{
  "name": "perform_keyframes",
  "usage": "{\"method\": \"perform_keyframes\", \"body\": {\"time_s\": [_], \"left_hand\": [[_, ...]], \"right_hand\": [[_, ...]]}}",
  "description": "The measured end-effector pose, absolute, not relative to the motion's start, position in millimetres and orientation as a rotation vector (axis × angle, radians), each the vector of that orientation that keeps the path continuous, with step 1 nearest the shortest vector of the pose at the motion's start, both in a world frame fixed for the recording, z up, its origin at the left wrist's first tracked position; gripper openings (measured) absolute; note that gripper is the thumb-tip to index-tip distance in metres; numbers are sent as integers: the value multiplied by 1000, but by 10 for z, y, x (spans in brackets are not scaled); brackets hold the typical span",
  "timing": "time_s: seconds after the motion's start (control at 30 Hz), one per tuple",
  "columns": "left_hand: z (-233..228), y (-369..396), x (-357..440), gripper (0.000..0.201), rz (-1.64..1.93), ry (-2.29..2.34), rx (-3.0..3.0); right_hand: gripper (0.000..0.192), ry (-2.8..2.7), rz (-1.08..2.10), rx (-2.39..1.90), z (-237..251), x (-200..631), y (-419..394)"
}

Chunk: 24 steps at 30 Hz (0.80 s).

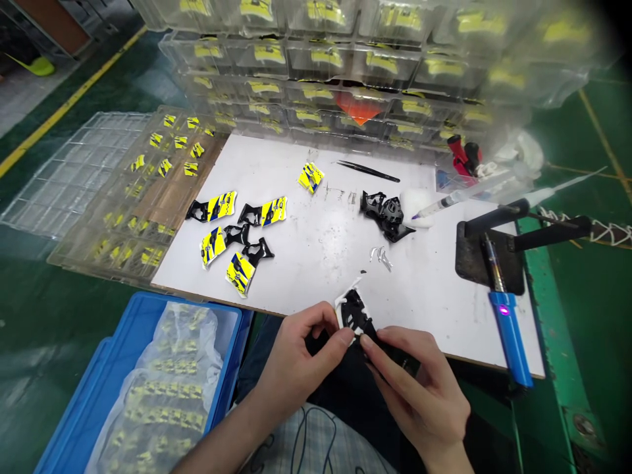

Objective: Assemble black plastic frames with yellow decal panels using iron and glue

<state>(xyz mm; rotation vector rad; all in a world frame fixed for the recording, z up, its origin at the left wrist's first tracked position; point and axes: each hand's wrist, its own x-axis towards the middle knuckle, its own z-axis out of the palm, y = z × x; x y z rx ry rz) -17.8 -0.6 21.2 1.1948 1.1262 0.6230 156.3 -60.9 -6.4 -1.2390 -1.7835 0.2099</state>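
Observation:
Near the table's front edge, my left hand and my right hand both grip one small plastic part, black on the side facing me with a white rim. My left thumb and fingers pinch its left side. The right fingertips press at its lower right corner, where they hide part of it. Beyond the hands lie thin silver strips and a heap of black plastic parts. To the left are several yellow-and-blue panels joined to black pieces. A single yellow panel lies farther back.
Clear compartment boxes are stacked along the back. Black tweezers and a syringe lie on the white table. At the right, a blue soldering iron leans against its stand. A blue bin stands at lower left.

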Motion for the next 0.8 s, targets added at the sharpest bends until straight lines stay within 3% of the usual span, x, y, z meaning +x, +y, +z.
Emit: {"method": "perform_keyframes", "body": {"time_s": [0.23, 0.53, 0.8], "left_hand": [[170, 5, -152, 19, 636, 1136, 1218], [138, 18, -139, 19, 637, 1139, 1241], [95, 23, -163, 27, 566, 1048, 1117]], "right_hand": [[53, -1879, 82, -1245, -28, 1558, -601], [46, -1852, 138, -1203, -68, 1554, -594], [32, -1824, 135, -1198, -54, 1562, -592]]}}
